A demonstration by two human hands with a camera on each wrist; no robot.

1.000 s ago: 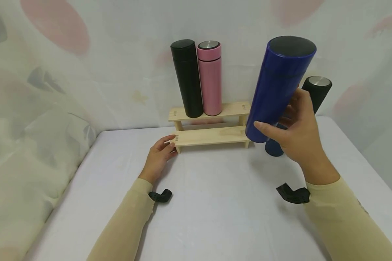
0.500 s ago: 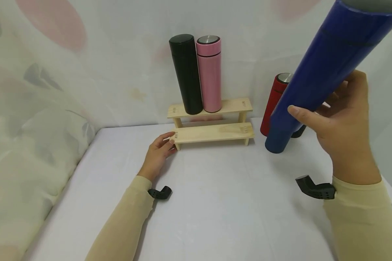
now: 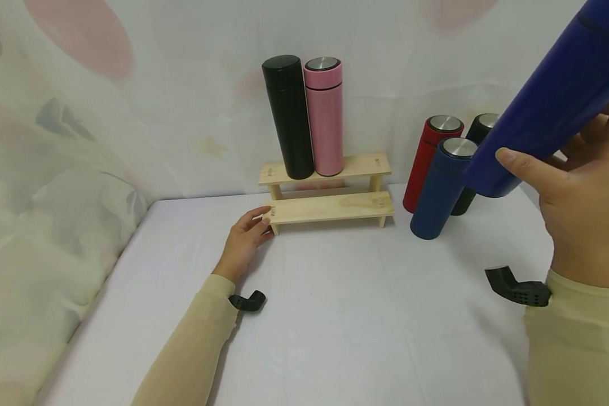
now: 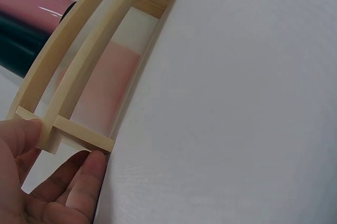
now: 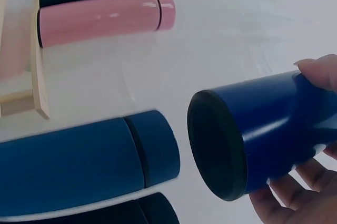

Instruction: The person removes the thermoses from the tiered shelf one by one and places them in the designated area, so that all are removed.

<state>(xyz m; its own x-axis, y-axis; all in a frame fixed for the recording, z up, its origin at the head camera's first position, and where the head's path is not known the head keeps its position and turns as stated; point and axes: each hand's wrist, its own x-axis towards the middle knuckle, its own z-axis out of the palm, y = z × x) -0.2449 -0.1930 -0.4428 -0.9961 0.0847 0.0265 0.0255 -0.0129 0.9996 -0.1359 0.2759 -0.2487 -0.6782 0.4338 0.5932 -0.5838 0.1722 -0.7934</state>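
My right hand (image 3: 588,192) grips a glossy blue thermos bottle (image 3: 543,107) in the air at the right; its top runs out of the head view. In the right wrist view the bottle's dark base (image 5: 216,145) faces the camera. With thumb and fingers, my left hand (image 3: 242,239) holds the left end of the lower board of a two-step wooden stand (image 3: 330,207). On the stand's upper step a black thermos (image 3: 290,118) and a pink thermos (image 3: 326,121) stand side by side, touching or nearly so.
Right of the stand, a red thermos (image 3: 426,163), a matte blue thermos (image 3: 438,192) and a second black thermos (image 3: 464,200) stand close together on the white table (image 3: 335,310). Patterned cloth (image 3: 198,101) hangs behind and at the left.
My right hand has carried the blue thermos to the right, tilting it further. The red and matte blue bottles behind it have come into sight. My left hand stays at the stand.
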